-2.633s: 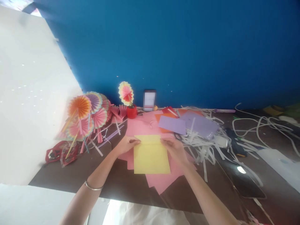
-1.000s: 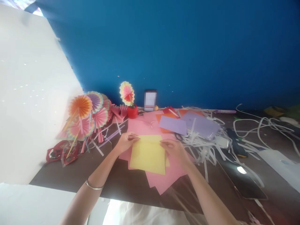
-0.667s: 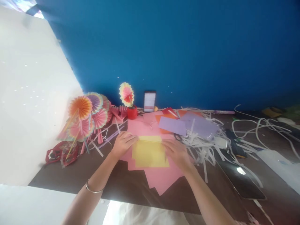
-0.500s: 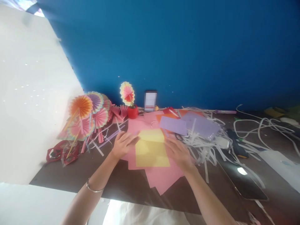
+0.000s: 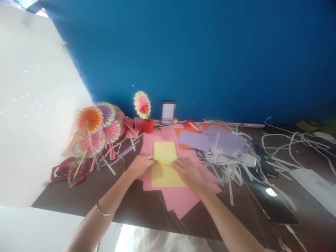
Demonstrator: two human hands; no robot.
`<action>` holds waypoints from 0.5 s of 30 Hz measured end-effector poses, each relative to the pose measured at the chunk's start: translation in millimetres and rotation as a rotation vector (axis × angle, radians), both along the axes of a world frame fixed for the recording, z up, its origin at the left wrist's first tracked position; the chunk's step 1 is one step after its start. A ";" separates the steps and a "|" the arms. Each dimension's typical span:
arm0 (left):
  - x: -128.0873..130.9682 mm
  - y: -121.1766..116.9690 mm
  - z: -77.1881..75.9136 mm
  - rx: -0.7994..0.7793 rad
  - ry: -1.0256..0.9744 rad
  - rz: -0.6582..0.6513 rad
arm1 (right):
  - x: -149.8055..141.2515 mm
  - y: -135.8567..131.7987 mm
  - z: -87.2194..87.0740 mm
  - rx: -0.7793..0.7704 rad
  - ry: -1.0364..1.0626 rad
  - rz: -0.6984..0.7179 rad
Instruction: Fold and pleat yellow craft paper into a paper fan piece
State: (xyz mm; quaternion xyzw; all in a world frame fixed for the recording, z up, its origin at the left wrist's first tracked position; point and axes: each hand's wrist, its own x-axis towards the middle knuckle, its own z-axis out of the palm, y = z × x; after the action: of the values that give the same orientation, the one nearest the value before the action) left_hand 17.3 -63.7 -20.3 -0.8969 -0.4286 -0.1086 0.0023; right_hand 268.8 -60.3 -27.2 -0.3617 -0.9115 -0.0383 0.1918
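A sheet of yellow paper (image 5: 168, 176) lies on pink sheets (image 5: 181, 204), with a narrow raised fold across its middle. My left hand (image 5: 142, 165) is closed at the fold's left end, fingertips pinching the paper. At the right end my right hand (image 5: 187, 170) pinches the same fold, its palm covering part of the sheet's right side. Beyond the fold the paper's upper part is narrower, and orange and lilac edges show beside it.
Pleated paper fans (image 5: 89, 119) stand at the left. A red pot (image 5: 148, 125) holds another fan. Purple sheets (image 5: 194, 140), white paper strips (image 5: 228, 164), a phone (image 5: 273, 199) and a white cable (image 5: 291, 143) lie to the right. A blue wall (image 5: 194, 52) rises behind.
Both hands have come closer together and closed on the yellow paper. A raised fold now crosses its middle, and orange and lilac edges have appeared beside its upper part.
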 end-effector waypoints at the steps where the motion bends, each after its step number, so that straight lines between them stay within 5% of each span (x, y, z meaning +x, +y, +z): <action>1: 1.1 -0.4 0.3 -0.004 -0.013 -0.002 | -1.3 0.1 -0.5 -0.011 -0.004 0.006; 15: 16.0 3.4 -7.9 0.006 0.041 -0.049 | -12.3 -0.6 -0.9 -0.028 -0.004 0.085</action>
State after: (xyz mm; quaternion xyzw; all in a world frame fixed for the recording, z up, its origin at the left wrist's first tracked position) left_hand 33.3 -60.3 -28.2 -0.9092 -0.4061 -0.0916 0.0111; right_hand 256.6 -60.9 -28.1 -0.3254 -0.9269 -0.0181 0.1864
